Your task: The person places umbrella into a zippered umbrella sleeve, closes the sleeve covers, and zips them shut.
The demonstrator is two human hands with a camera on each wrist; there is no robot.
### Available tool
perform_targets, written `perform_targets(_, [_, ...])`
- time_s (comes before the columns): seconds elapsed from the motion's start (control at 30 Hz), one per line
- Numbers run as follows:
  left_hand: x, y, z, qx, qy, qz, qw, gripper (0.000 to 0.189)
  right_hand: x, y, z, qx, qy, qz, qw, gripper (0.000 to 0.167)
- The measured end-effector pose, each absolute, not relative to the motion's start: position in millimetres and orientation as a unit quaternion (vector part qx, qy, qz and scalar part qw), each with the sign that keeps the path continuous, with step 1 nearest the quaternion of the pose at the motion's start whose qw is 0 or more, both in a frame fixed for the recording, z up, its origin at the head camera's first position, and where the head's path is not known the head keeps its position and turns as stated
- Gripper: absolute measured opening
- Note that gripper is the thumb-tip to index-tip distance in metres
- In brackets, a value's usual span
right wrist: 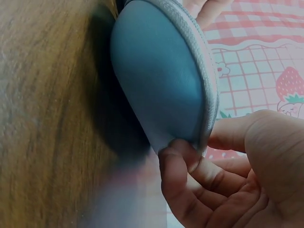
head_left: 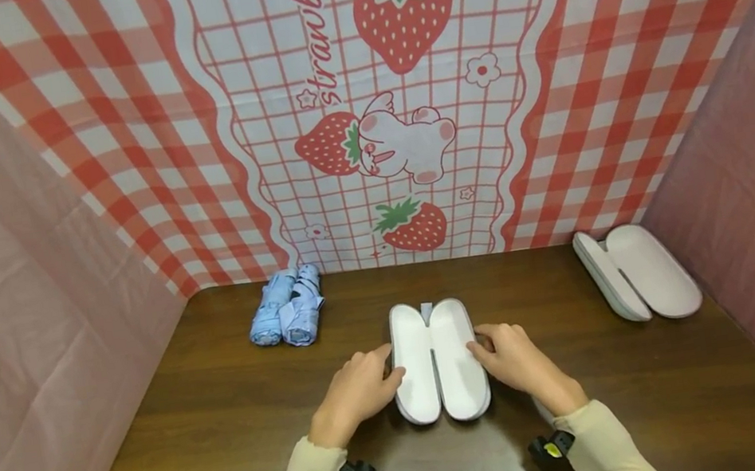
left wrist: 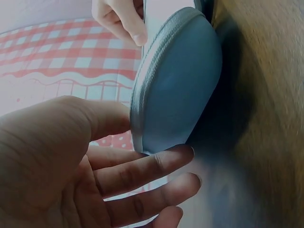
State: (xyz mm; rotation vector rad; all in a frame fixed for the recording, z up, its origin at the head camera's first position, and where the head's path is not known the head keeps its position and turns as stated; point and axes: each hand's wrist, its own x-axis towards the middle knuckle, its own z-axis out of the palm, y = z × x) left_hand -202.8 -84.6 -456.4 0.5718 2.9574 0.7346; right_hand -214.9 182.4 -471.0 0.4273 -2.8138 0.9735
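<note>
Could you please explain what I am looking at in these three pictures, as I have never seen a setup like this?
There is no robot here, only a person working with two bare hands. The wide picture comes from a camera on the head, looking forward and down. The other two come from cameras on the wrists, one for each hand's work. On the wooden table, the left hand and right hand hold the near case by its opposite sides. It lies open, its white inside facing up; the wrist views show its bluish outside. Two blue rolled bundles lie at the back left, and another open case at the back right.
</note>
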Motion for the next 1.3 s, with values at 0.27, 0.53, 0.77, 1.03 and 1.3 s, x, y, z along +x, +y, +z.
perform_targets(0.27, [-205.4, -90.6, -457.9, 0.178, 0.952, 0.25, 0.014, 0.06, -212.0, 183.6, -473.7, 0.132, -0.933, 0.328, 0.072, 0.024])
perform_targets(0.53, [-209.3, -104.8, -453.8, 0.172, 0.958, 0.23, 0.008, 0.063, -211.4, 183.0, -473.3, 0.131, -0.932, 0.332, 0.063, 0.027])
perform_targets(0.77, [-211.9, -120.1, -450.7, 0.193, 0.965, 0.173, -0.041, 0.072, -211.9, 182.5, -473.7, 0.135, -0.931, 0.332, 0.064, 0.02])
perform_targets(1.03, [-214.7, -129.3, -448.3, 0.218, 0.966, 0.107, -0.085, 0.074, -214.5, 182.7, -471.4, 0.142, -0.93, 0.333, 0.065, 0.027])
perform_targets(1.3, [-223.8, -142.8, -448.6, 0.218, 0.967, 0.085, -0.105, 0.081, -216.3, 182.4, -470.6, 0.138, -0.932, 0.333, 0.05, 0.027])
